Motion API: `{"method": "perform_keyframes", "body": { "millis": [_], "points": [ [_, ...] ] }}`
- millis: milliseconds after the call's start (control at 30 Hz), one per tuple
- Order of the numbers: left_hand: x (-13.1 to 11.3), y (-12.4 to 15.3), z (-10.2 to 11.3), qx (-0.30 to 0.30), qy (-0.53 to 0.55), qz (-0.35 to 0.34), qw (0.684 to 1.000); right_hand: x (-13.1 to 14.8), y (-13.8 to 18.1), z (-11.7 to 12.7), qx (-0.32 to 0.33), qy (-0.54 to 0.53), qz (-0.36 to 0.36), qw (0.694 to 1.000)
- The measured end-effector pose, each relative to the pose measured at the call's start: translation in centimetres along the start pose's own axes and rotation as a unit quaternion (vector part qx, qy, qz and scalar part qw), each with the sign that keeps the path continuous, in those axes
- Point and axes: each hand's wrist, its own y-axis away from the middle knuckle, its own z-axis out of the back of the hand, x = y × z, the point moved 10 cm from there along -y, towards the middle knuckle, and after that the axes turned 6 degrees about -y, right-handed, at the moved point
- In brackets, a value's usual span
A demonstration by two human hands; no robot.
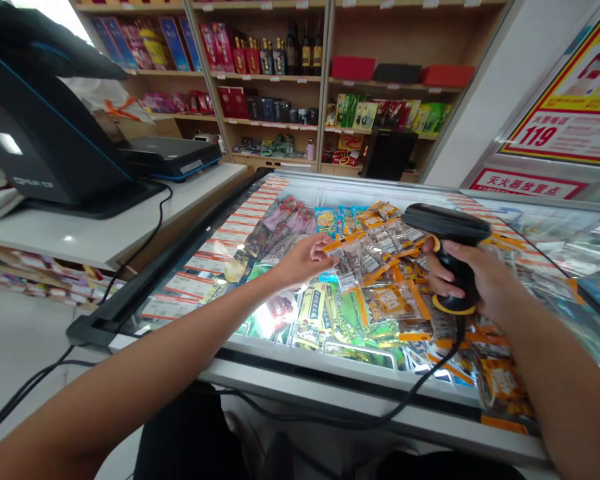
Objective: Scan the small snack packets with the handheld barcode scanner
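My right hand is wrapped round the grip of a black barcode scanner with yellow trim. The scanner's head points left over a pile of clear snack packets with orange edges. At the pile's left side, my left hand pinches the edge of one such snack packet; its fingertips are partly hidden. The packets are spread on the glass top of a chest freezer. Under the glass are green and yellow packs. From the scanner's base, a black cable hangs over the freezer's front edge.
A black checkout machine and a flat scale stand on the white counter at left. Shelves with bottles and boxes line the back. A red-and-yellow sign hangs at right. Cables run down at left.
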Motion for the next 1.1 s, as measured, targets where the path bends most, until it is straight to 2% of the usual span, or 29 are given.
{"method": "perform_keyframes", "body": {
  "millis": [133, 300, 467, 733, 933, 1000, 1100],
  "points": [
    [0.0, -0.1, 1.2, -0.056, 0.06, 0.008, 0.997, -1.8, 0.9, -1.8, 0.052, -0.013, -0.06, 0.997],
    [0.1, 0.0, 2.7, -0.086, 0.054, 0.016, 0.995, -2.9, 1.8, -4.7, 0.127, -0.022, -0.089, 0.988],
    [-0.1, 0.1, 3.7, -0.105, 0.033, 0.013, 0.994, -3.2, 2.1, -5.2, 0.128, -0.005, -0.092, 0.987],
    [-0.4, 0.0, 4.2, -0.117, -0.035, 0.004, 0.992, -3.3, 1.8, -5.1, 0.121, 0.019, -0.093, 0.988],
    [0.2, -0.1, 4.4, -0.122, -0.039, 0.005, 0.992, -2.9, 1.9, -5.0, 0.127, 0.016, -0.075, 0.989],
    [1.3, -0.4, 5.7, -0.153, -0.058, 0.034, 0.986, -2.6, 1.9, -5.0, 0.127, 0.001, -0.068, 0.99],
    [3.4, -0.1, 10.0, -0.241, -0.162, 0.104, 0.951, -2.1, 1.6, -4.2, 0.092, -0.038, -0.065, 0.993]
  ]
}}
